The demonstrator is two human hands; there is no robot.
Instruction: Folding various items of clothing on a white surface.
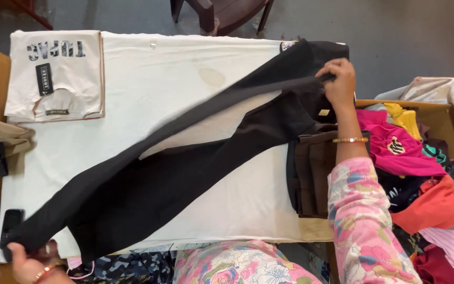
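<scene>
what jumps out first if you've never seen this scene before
The black trousers stretched slantwise across the white-covered table catch the eye first, pinched at the waist end by the right hand and at the leg ends by the left hand. Next comes the bright heap of clothes in the box at the right, pink and orange on top. A folded white printed t-shirt lies at the table's far left corner.

I saw the scene evenly and brightly lit by soft light, with only faint shadows under the black trousers (148, 173) on the white cloth (185, 73). Focus was sharp mid-frame, slightly soft at the lower corners, where my view darkened.
</scene>
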